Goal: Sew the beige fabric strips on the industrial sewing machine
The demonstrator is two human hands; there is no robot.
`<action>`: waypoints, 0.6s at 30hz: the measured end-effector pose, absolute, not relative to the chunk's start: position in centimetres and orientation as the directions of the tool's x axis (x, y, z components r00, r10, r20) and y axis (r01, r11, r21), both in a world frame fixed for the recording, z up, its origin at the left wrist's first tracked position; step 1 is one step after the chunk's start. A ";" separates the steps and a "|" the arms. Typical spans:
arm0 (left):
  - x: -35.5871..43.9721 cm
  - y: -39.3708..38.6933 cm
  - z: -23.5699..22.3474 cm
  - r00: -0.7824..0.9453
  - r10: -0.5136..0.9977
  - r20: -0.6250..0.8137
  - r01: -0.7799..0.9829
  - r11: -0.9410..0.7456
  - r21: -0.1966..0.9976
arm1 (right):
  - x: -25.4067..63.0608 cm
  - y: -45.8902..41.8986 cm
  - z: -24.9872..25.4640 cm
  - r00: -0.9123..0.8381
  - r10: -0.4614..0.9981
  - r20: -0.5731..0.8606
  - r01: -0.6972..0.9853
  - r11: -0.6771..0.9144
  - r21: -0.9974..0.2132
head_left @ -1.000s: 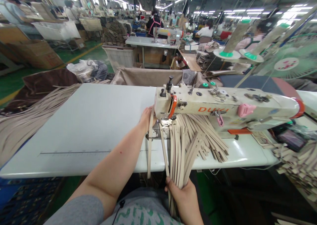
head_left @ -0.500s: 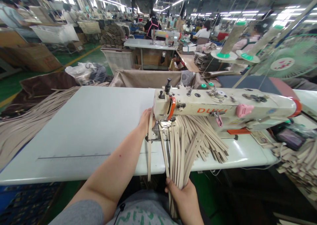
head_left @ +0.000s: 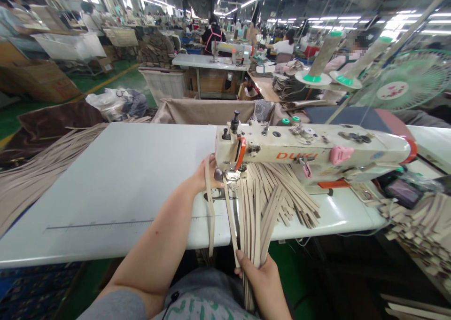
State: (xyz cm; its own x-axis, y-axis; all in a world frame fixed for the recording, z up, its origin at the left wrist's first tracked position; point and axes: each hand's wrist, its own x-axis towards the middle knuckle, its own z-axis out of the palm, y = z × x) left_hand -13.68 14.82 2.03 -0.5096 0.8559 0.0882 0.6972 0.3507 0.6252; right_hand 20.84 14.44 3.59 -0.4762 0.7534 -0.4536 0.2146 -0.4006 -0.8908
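My left hand (head_left: 205, 173) is beside the needle end of an off-white sewing machine (head_left: 268, 146), its fingers curled and partly hidden by the machine head and a narrow beige strip (head_left: 210, 216). That strip hangs from this hand down over the table's front edge. A small dark, shiny shape by the thumb is too unclear to name. Below the table edge, my right hand (head_left: 262, 275) is closed around a bundle of beige strips (head_left: 249, 221). One separate strip (head_left: 230, 216) runs from the presser foot (head_left: 232, 175) to its thumb.
More strips (head_left: 299, 198) fan out under the machine arm. Long strips (head_left: 45, 165) drape at the left of the white table (head_left: 141, 169); others (head_left: 423, 235) are piled at right. Thread cones (head_left: 326, 57) and a green fan (head_left: 394, 89) stand behind. Co-workers sit farther back.
The view has shifted slightly. My left hand shows more of its thumb beside the presser foot, and the strip hanging from it now bends. My right hand keeps its grip on the bundle.
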 end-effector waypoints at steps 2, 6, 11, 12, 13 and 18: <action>-13.8 14.8 2.1 -0.518 0.854 0.047 0.698 0.390 0.601 | 21.1 14.5 3.4 -0.483 0.726 -0.489 0.181 -0.463 -0.868; -14.0 14.9 2.1 -0.517 0.855 0.032 0.705 0.404 0.583 | 21.8 14.6 3.5 -0.499 0.704 -0.506 0.168 -0.494 -0.853; -13.8 14.9 2.4 -0.520 0.854 0.021 0.708 0.418 0.569 | 22.4 14.7 3.9 -0.499 0.732 -0.464 0.191 -0.430 -0.882; -13.8 15.0 2.5 -0.517 0.856 0.015 0.710 0.420 0.565 | 22.4 14.7 3.9 -0.495 0.732 -0.469 0.202 -0.427 -0.881; -13.7 15.0 2.6 -0.515 0.857 0.009 0.712 0.423 0.561 | 22.4 14.7 3.9 -0.492 0.730 -0.475 0.211 -0.429 -0.878; -13.5 15.1 3.1 -0.514 0.858 -0.005 0.711 0.430 0.556 | 22.3 14.6 3.7 -0.484 0.721 -0.496 0.203 -0.458 -0.865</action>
